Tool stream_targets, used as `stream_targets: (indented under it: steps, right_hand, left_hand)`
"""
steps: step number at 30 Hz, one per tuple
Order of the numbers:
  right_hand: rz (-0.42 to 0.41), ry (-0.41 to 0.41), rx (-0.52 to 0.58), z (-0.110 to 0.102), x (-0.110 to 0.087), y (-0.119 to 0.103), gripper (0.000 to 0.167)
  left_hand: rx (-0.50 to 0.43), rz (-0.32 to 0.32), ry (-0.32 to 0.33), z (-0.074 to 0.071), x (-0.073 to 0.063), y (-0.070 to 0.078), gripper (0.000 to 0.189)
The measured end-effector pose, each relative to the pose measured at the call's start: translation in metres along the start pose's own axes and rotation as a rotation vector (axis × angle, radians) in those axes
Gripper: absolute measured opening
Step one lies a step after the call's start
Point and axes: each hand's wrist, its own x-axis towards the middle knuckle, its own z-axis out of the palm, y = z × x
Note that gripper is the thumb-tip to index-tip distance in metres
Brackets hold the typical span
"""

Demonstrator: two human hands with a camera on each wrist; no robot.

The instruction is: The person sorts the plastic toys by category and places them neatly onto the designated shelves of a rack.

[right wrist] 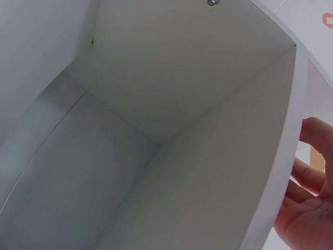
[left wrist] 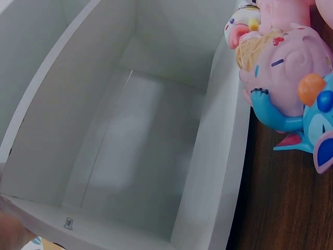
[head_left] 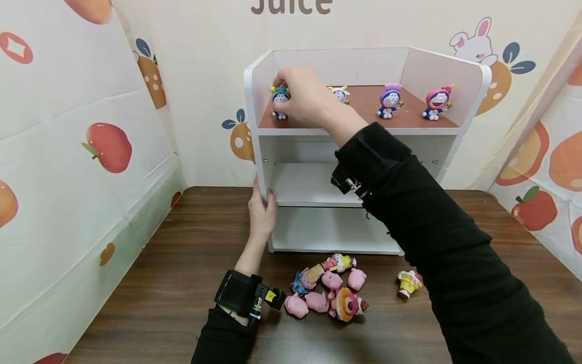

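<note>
A dark wood-grain table (head_left: 182, 263) carries a white shelf unit (head_left: 343, 228), set just above the head view's centre. Around it run pale hangings: a red fruit (head_left: 109, 147) is printed toward nine o'clock, a white rabbit (head_left: 474, 44) toward two. The unit's top compartment has a reddish-brown floor (head_left: 361, 106).

At that compartment's nine o'clock end, the right hand (head_left: 305, 96) grasps a green-hooded Doraemon-style figurine (head_left: 280, 101) between thumb and fingers. Toward three o'clock from it stand a white-hooded figurine (head_left: 339, 94), partly hidden by the hand, a purple-hooded one (head_left: 389, 101) and a pink-hooded one (head_left: 438, 102). The left hand (head_left: 262, 215) touches the unit's side at eight o'clock, fingers extended rather than clenched.

Between six and seven o'clock of the unit lie pink pig figurines (head_left: 317, 302) and a pink bear figurine (head_left: 344, 305) with an orange ring; a yellow-dressed figurine (head_left: 409, 284) lies apart at their three o'clock.

Only the left wrist view shows the tan strands and dark-clawed blue limb of a pink-faced figurine (left wrist: 286, 67) clearly. The right wrist view shows a bare compartment corner and curled fingers (right wrist: 311, 177), but not the held figurine.

"Juice" (head_left: 292, 6) is legible at twelve o'clock on the wall.
</note>
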Motion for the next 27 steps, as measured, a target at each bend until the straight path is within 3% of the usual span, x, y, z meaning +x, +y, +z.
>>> stream_targets:
  steps: [6,11,22,27]
  right_hand:
    - [0.037,0.08,0.023,-0.006,-0.005,-0.005,0.047]
    - [0.001,0.21,0.061,-0.013,-0.017,-0.008,0.046]
    - [-0.204,0.563,0.159,-0.021,-0.071,0.0,0.029]
    - [-0.333,0.741,0.139,-0.008,-0.079,0.037,0.025]
  left_hand:
    - [-0.004,-0.001,-0.008,-0.001,0.001,-0.001,0.055]
    - [-0.015,0.003,-0.016,-0.002,0.002,0.0,0.055]
    - [-0.007,0.016,-0.003,-0.001,0.002,-0.002,0.054]
    - [-0.004,0.005,0.003,0.0,0.0,-0.004,0.053]
